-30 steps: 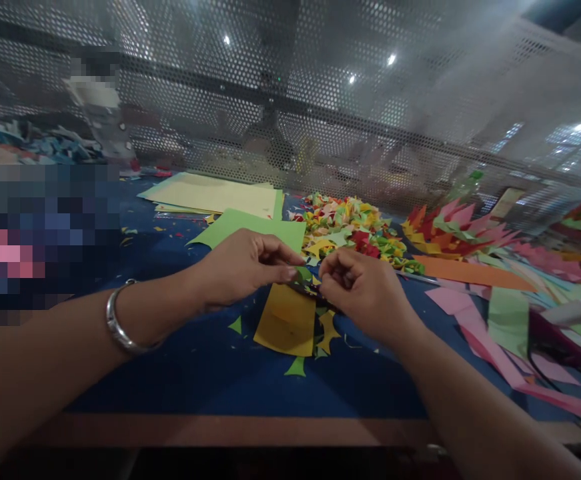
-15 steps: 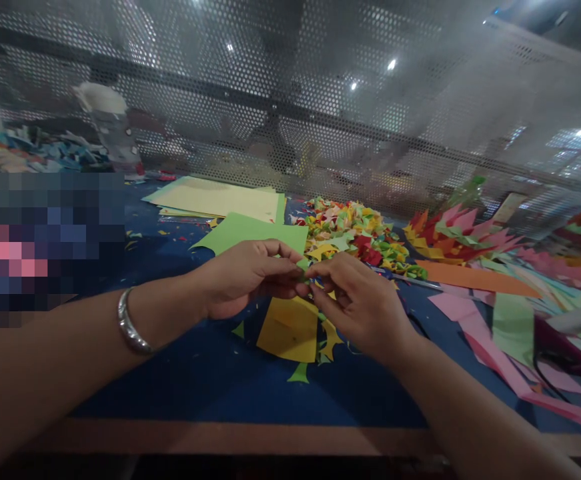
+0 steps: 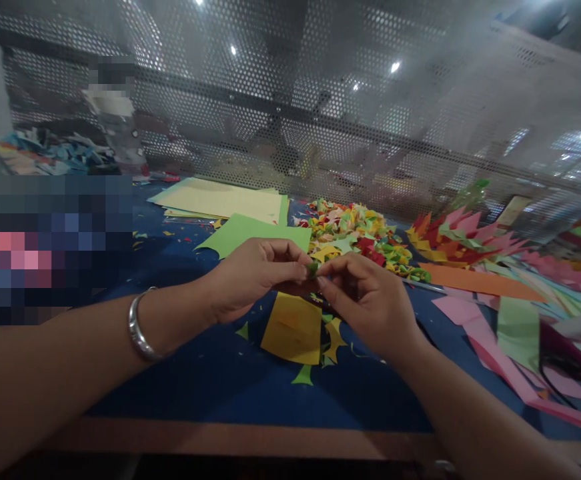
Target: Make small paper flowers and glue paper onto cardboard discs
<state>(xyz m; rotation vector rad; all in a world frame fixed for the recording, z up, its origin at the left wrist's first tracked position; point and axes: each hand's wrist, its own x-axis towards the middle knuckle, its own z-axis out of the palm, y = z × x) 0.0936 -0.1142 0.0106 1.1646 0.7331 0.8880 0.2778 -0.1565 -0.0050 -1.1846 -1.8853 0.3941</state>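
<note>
Between the fingertips of both hands is a small piece of green paper [image 3: 313, 268], mostly covered by the fingers. My left hand [image 3: 255, 277], with a silver bangle [image 3: 140, 327] at the wrist, pinches it from the left. From the right, my right hand [image 3: 370, 297] pinches at its other side with thumb and forefinger. Below the hands lies a yellow paper piece [image 3: 293, 330], with a pointed yellow scrap [image 3: 335, 339] beside it and a green scrap [image 3: 303, 375] at its lower edge. A light green sheet [image 3: 250, 230] lies just behind my left hand.
Pale yellow sheets [image 3: 220, 199] are stacked at the back. Many coloured paper scraps [image 3: 355, 230] form a heap behind my right hand. Spiky folded paper [image 3: 463, 233], an orange strip [image 3: 480, 280] and pink strips [image 3: 500, 373] lie right. A perforated metal panel [image 3: 270, 87] stands behind.
Both hands stay together at the green piece, which now looks smaller and darker between the fingertips. The whole view has shifted slightly; the papers on the table lie as before.
</note>
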